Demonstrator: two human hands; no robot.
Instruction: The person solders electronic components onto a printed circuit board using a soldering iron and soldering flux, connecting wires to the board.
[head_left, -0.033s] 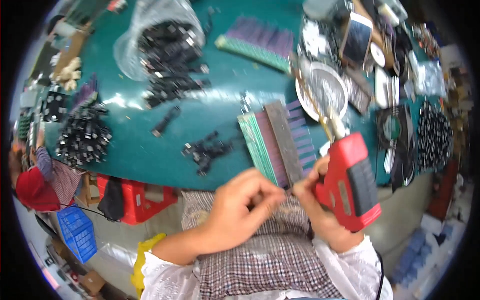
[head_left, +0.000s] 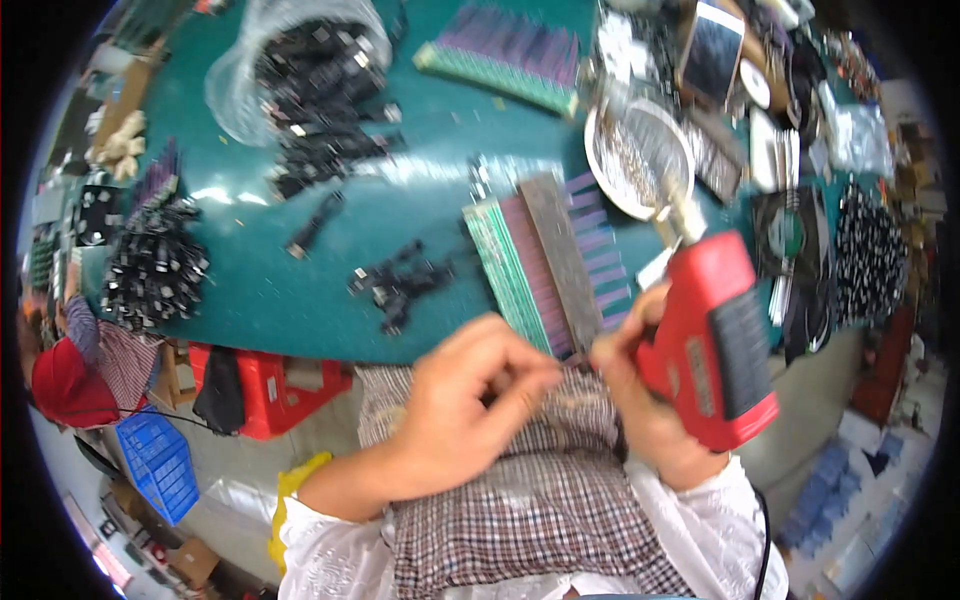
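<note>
Nothing much has shifted since the earlier frame, taken at the same moment: both hands sit at the near edge of the green table [head_left: 300, 310] exactly as before.

The red electric screwdriver [head_left: 715, 340] lies in the right hand [head_left: 640, 400], at the right of the view just off the table's near edge, above the checked cloth [head_left: 520, 500] on the person's lap. Its long axis runs from lower right to upper left, and its pale nose points up and away toward the metal bowl of screws [head_left: 640, 155]. The right hand's fingers are curled round the tool's grip; the thumb and forefinger tips are pressed together on something too small to make out.

The left hand [head_left: 465, 400] is loosely closed, its fingers bent inward with the tips drawn together toward the right hand, almost meeting it. Whether it pinches anything cannot be told.

Both hands work at the near end of a stack of long green and purple strips [head_left: 535, 270], whose long axis runs away from the person, tilted slightly left. A small heap of black parts [head_left: 400, 285] lies just left of the stack, and a clear bag of black parts [head_left: 300, 70] stands well beyond.
</note>
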